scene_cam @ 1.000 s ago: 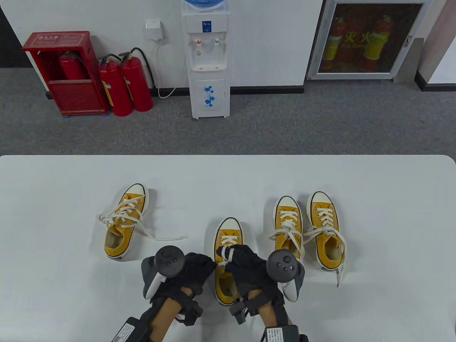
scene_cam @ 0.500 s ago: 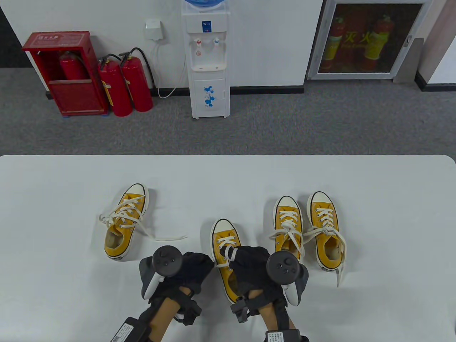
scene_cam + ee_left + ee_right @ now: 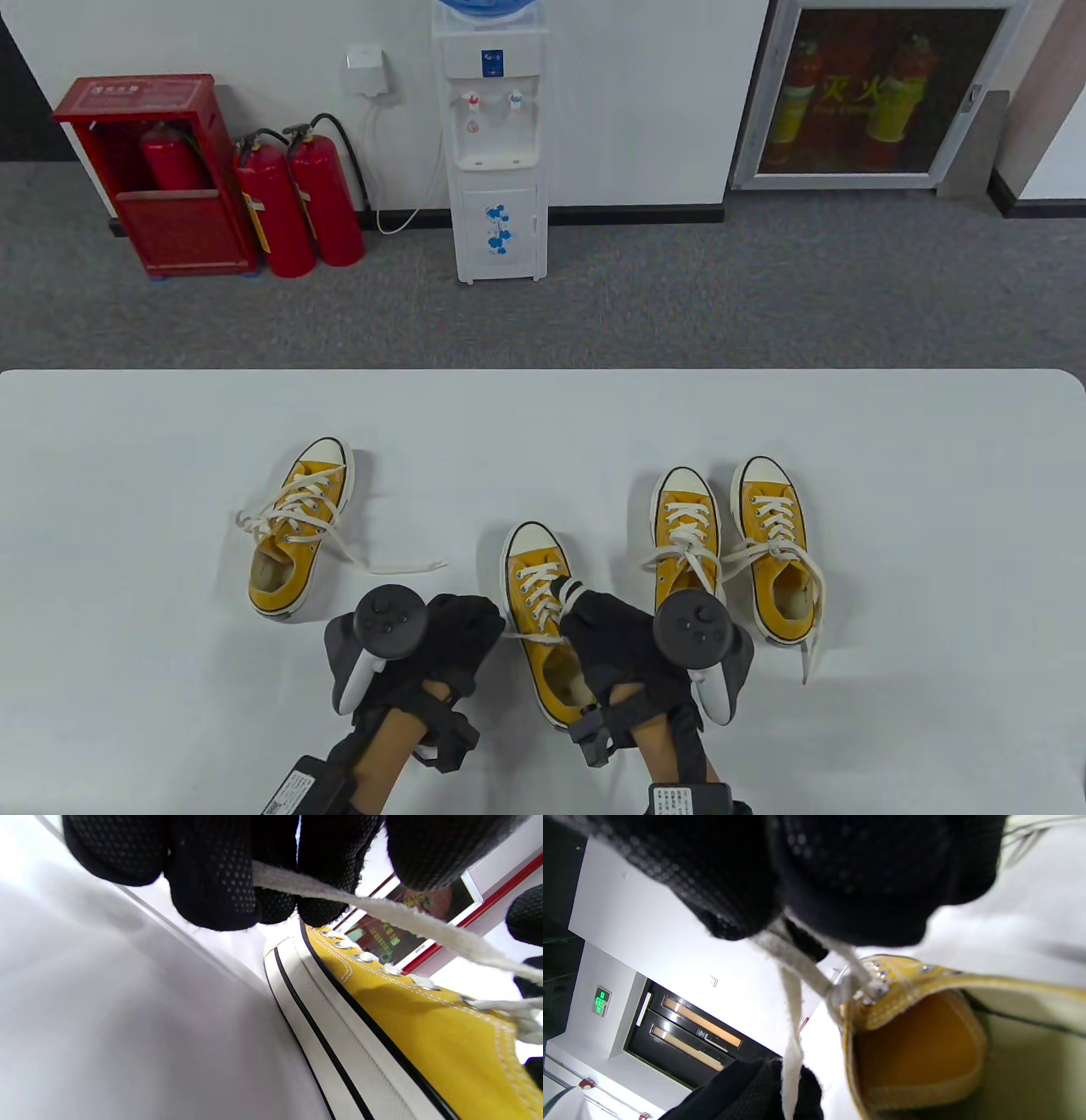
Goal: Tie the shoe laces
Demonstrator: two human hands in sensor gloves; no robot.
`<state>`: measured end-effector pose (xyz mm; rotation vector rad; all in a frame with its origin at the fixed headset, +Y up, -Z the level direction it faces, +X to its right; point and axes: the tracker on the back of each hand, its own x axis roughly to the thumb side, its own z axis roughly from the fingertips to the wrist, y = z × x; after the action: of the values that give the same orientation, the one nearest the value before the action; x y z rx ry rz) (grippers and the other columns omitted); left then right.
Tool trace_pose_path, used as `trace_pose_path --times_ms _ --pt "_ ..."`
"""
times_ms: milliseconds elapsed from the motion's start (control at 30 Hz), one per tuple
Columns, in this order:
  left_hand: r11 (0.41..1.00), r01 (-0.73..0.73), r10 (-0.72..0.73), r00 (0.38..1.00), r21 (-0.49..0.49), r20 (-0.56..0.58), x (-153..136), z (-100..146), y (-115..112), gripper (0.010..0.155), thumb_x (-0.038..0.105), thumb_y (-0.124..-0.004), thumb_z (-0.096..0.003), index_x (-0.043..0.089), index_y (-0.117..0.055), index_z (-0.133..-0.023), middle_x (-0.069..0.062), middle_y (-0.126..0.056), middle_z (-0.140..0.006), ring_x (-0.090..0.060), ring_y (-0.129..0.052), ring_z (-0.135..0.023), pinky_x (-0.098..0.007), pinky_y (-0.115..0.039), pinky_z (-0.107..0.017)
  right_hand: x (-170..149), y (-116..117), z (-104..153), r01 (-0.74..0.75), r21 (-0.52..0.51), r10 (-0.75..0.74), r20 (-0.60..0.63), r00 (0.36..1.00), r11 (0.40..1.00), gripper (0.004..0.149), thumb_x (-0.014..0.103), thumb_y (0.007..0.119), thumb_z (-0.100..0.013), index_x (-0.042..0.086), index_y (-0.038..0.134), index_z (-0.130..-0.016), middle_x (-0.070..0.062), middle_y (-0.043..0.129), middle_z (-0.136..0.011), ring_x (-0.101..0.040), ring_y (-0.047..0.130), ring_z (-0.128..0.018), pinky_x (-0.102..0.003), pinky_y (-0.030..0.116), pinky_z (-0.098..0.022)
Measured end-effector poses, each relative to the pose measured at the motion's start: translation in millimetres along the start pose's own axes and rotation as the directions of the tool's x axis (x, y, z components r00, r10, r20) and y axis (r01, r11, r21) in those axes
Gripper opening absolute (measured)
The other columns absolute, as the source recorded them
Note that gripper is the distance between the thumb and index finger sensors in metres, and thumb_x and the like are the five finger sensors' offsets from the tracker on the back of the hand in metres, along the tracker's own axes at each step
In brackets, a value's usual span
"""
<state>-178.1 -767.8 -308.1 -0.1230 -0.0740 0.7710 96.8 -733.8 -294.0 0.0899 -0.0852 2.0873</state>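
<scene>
- Table view: the middle shoe (image 3: 540, 613) sits at the near edge of the white table (image 3: 127, 441), toe pointing away and angled a bit left, right between the two gloved hands.
- Its white lace (image 3: 533, 635) is pulled out to both sides. One strand runs flat to the left into the left hand (image 3: 441, 641), another goes up and right into the right hand (image 3: 607, 641).
- Left wrist view is pretty clear: the fingertips (image 3: 220, 887) pinch the lace (image 3: 382, 914), which runs taut back toward the eyelets along the shoe's yellow side (image 3: 407, 1018). So that hand is closed on the lace.
- Right wrist view: the gloved fingers (image 3: 840, 878) are curled around lace strands (image 3: 797, 963) coming off the top eyelets, just above the shoe opening (image 3: 916, 1043). Gripping too.
- The right hand covers part of the shoe's tongue area from above, and each hand has a tracker strapped on its back.
- Further out, one more yellow shoe (image 3: 301, 526) sits to the left with loose lace ends trailing over the table.
- A pair of yellow shoes (image 3: 734, 543) stands side by side on the right, with loose laces as well.
- Behind the table: a water dispenser (image 3: 496, 144), red fire extinguishers (image 3: 297, 204) and a red cabinet (image 3: 157, 174) against the wall.
</scene>
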Motion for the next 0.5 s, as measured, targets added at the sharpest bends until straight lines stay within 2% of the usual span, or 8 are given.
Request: trace_pose_path --times_ms 167,333,500 --pt "1.0 -0.006 0.006 1.0 0.001 0.001 -0.1 -0.1 -0.2 0.054 0.061 -0.077 -0.046 0.03 -0.086 -0.089 -0.006 -0.089 -0.093 -0.026 -0.1 -0.053 -0.057 -0.078 -0.054 0.1 0.1 0.6 -0.023 -0.014 0.024 0.004 1.0 1.0 0.047 0.033 0.09 -0.041 0.015 0.088 -0.085 -0.007 0.097 -0.065 -0.01 0.101 -0.025 -0.049 0.08 -0.048" --pt "1.0 -0.009 0.009 1.0 0.002 0.005 0.4 -0.3 -0.8 0.055 0.062 -0.077 -0.0459 0.03 -0.085 -0.09 -0.006 -0.089 -0.094 -0.026 -0.1 -0.054 -0.057 -0.078 -0.055 -3.1 3.0 -1.4 0.037 0.053 -0.037 -0.007 0.999 0.998 0.05 0.034 0.091 -0.041 0.013 0.087 -0.086 -0.005 0.097 -0.062 -0.014 0.098 -0.026 -0.051 0.076 -0.05" --pt "0.999 -0.027 0.026 1.0 0.018 0.01 -0.2 0.0 -0.2 0.057 0.062 -0.076 -0.0465 0.03 -0.08 -0.094 -0.006 -0.082 -0.1 -0.026 -0.099 -0.057 -0.056 -0.077 -0.056 -2.8 3.7 -1.2 0.023 0.06 -0.023 -0.004 1.0 0.998 0.049 0.03 0.09 -0.041 0.013 0.086 -0.087 -0.003 0.094 -0.065 -0.022 0.097 -0.045 -0.059 0.063 -0.063"
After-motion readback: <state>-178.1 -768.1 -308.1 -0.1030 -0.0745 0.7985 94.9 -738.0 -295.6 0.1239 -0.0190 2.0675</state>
